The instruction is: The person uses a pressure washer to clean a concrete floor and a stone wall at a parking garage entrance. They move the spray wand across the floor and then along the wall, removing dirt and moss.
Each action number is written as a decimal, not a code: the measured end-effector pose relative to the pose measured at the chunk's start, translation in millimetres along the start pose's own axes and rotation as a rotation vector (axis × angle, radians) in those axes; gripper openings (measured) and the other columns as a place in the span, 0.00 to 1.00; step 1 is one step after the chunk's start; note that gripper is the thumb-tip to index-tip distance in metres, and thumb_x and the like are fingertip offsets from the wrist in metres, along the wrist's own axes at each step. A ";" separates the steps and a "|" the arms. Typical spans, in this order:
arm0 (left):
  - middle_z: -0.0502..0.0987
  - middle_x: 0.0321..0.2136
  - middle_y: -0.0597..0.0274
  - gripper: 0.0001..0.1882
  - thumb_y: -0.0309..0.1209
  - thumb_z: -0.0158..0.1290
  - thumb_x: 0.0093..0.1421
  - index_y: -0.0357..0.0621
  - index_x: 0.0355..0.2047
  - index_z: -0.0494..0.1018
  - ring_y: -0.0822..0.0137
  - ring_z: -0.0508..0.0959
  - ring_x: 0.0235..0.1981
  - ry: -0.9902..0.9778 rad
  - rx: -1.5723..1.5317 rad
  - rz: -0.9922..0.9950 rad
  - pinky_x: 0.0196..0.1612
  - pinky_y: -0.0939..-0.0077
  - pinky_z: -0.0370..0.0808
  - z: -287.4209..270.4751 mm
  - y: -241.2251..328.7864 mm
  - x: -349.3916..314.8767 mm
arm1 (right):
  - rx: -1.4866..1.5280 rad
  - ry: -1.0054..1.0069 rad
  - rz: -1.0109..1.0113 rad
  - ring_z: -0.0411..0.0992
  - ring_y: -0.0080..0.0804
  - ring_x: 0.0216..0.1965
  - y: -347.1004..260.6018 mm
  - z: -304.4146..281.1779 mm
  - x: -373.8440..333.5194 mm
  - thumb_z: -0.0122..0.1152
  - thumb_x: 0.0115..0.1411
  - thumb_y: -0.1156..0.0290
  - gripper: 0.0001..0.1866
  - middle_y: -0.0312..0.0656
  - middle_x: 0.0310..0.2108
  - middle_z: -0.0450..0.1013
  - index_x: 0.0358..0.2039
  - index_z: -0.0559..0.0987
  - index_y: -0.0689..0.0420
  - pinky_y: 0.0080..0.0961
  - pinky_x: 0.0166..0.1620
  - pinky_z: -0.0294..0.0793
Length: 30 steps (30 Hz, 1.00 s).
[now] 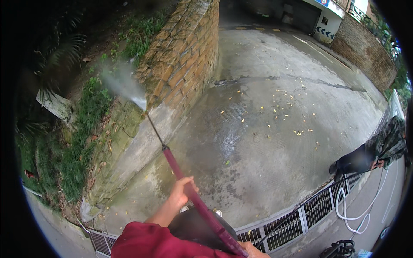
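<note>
A pressure washer lance (202, 202) with a long dark red body slants from the lower edge up to the left. My left hand (181, 191) is closed round the middle of it. At the lower edge my right hand (254, 250) grips its rear end, partly cut off by the frame. From the thin metal tip a white fan of water spray (129, 91) shoots up and left over the top of the stone wall (180, 60), toward the plants. The wall's lower, near end (148, 137) is pale and smoother beside the tip.
Wet concrete ramp (266, 129) with scattered yellow leaves runs up to a dark garage entrance (279, 17). A metal drain grate (284, 234) crosses near my feet. At right stands a person (383, 146) by a looped white hose (352, 215). Grass (84, 142) borders the wall.
</note>
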<state>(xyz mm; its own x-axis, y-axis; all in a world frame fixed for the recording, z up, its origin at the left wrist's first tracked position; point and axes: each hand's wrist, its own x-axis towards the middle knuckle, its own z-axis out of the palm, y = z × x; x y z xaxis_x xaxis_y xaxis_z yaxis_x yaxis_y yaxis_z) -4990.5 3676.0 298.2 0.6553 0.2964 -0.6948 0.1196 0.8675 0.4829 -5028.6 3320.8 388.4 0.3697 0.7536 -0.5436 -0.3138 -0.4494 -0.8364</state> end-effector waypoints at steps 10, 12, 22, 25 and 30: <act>0.69 0.18 0.60 0.07 0.20 0.57 0.51 0.39 0.24 0.68 0.66 0.71 0.19 -0.239 -0.047 -0.011 0.25 0.68 0.72 47.2 11.3 9.3 | -0.142 0.274 0.085 0.73 0.22 0.31 8.2 53.9 -4.1 0.66 0.51 0.69 0.22 0.38 0.30 0.77 0.48 0.77 0.58 0.24 0.35 0.71; 0.69 0.18 0.60 0.07 0.19 0.56 0.50 0.40 0.24 0.67 0.66 0.71 0.19 -0.223 -0.124 -0.019 0.25 0.69 0.71 20.6 20.6 -1.4 | -0.124 0.307 0.132 0.73 0.22 0.31 1.9 77.6 -3.4 0.65 0.52 0.71 0.17 0.37 0.29 0.77 0.44 0.79 0.58 0.24 0.34 0.70; 0.69 0.19 0.57 0.07 0.22 0.55 0.47 0.39 0.25 0.68 0.59 0.71 0.20 0.079 -0.298 -0.044 0.24 0.64 0.72 -189.9 52.0 -72.2 | -0.265 -0.133 -0.007 0.75 0.28 0.35 -3.5 168.5 19.2 0.68 0.50 0.65 0.29 0.49 0.36 0.78 0.53 0.72 0.62 0.27 0.42 0.73; 0.69 0.20 0.60 0.04 0.22 0.52 0.51 0.37 0.24 0.67 0.67 0.70 0.20 0.050 -0.327 -0.080 0.26 0.69 0.69 -198.6 47.1 -77.8 | -0.281 -0.094 0.090 0.74 0.24 0.35 -11.1 196.4 11.8 0.69 0.50 0.65 0.31 0.46 0.36 0.78 0.53 0.72 0.63 0.25 0.43 0.73; 0.68 0.17 0.61 0.06 0.21 0.53 0.53 0.39 0.22 0.67 0.67 0.69 0.18 -0.268 -0.286 -0.089 0.24 0.70 0.69 -167.6 58.1 -68.0 | -0.215 0.072 0.175 0.69 0.19 0.41 -33.1 245.6 -2.5 0.71 0.50 0.69 0.33 0.38 0.42 0.77 0.56 0.71 0.63 0.22 0.43 0.71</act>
<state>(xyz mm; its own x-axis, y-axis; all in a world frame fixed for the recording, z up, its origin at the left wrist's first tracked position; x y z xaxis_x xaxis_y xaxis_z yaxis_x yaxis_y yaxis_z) -5153.1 3773.2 284.2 0.8275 0.1337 -0.5453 -0.0034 0.9724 0.2332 -5234.0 3451.6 434.7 0.3895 0.6232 -0.6782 -0.1885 -0.6668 -0.7210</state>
